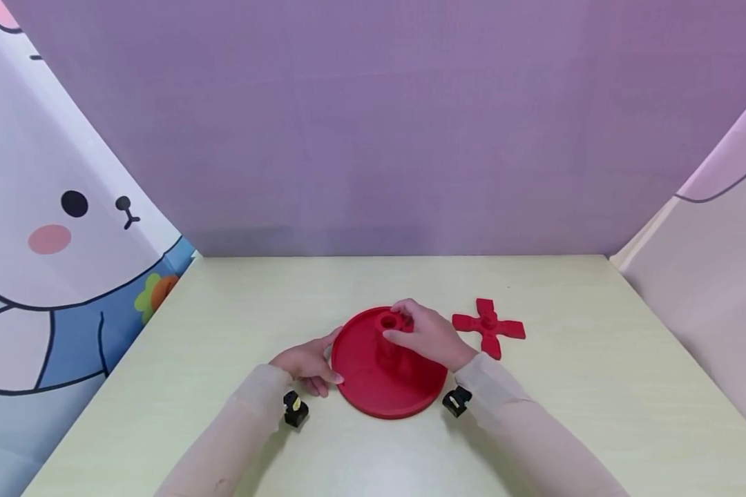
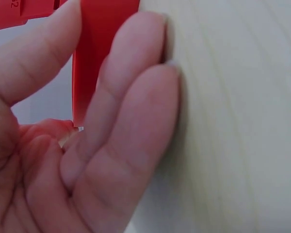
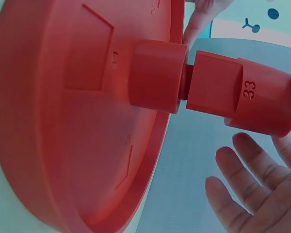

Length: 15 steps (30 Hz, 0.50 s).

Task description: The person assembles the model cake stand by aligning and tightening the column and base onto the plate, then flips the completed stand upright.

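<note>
Currently the left hand [image 1: 307, 364] pinches the near-left rim of the red round tray [image 1: 373, 393], steadying it flat on the pale table [image 1: 597, 386]. At tray centre, the right hand [image 1: 429, 338], fingers partly spread, holds the red cylinder piece [image 3: 245, 94] marked 33 by its top, just apart from the tray's central boss [image 3: 155, 76]. Step in hand looks like seating; next requires axial alignment. A red four-blade cross [image 1: 488, 326] lies right, untouched.

On the table [image 1: 566, 414] a round tray [image 1: 363, 393] lies centrally, with a cross-shaped piece [image 1: 488, 327] to its right.
</note>
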Each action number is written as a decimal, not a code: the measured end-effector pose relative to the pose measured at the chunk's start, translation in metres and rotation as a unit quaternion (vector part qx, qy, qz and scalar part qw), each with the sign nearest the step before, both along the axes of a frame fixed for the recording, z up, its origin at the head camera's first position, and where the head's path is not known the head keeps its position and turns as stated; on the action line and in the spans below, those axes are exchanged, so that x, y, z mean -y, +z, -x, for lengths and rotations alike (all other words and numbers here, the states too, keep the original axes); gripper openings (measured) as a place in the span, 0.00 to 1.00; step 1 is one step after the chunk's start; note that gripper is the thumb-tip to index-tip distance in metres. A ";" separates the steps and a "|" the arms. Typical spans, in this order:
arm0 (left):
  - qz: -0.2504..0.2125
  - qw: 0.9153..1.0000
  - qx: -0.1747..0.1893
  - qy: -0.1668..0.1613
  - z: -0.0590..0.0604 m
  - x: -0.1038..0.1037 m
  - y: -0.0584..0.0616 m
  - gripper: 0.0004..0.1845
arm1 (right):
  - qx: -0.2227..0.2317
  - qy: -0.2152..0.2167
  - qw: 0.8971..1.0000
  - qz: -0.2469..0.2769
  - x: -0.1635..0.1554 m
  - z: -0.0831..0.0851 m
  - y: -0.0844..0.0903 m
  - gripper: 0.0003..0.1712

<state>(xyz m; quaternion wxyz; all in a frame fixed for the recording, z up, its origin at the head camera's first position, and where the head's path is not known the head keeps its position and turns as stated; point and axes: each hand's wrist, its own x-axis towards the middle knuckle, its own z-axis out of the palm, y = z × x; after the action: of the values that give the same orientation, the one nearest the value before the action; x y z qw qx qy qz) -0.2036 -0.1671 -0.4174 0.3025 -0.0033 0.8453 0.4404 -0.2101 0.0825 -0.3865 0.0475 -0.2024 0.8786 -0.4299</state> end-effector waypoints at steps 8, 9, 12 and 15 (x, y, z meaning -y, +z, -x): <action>-0.005 1.000 -0.002 -0.009 -0.001 -0.001 0.002 0.53 | 0.004 0.031 0.999 0.007 -0.005 0.002 -0.001 0.30; -0.004 1.000 -0.002 -0.010 -0.001 -0.001 0.002 0.53 | 0.003 0.032 0.999 0.006 -0.005 0.002 -0.001 0.30; -0.003 1.000 -0.002 -0.007 -0.001 -0.001 0.003 0.53 | 0.006 0.025 1.000 0.004 -0.005 0.003 0.001 0.29; 0.001 1.000 -0.001 -0.005 -0.001 0.000 0.002 0.53 | 0.019 0.013 1.000 -0.002 -0.004 0.004 0.004 0.28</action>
<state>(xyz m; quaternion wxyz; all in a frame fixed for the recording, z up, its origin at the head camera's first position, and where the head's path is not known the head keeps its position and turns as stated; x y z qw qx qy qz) -0.2024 -0.1670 -0.4154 0.3041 0.0007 0.8462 0.4376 -0.2141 0.0860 -0.3829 0.0703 -0.2055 0.8759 -0.4309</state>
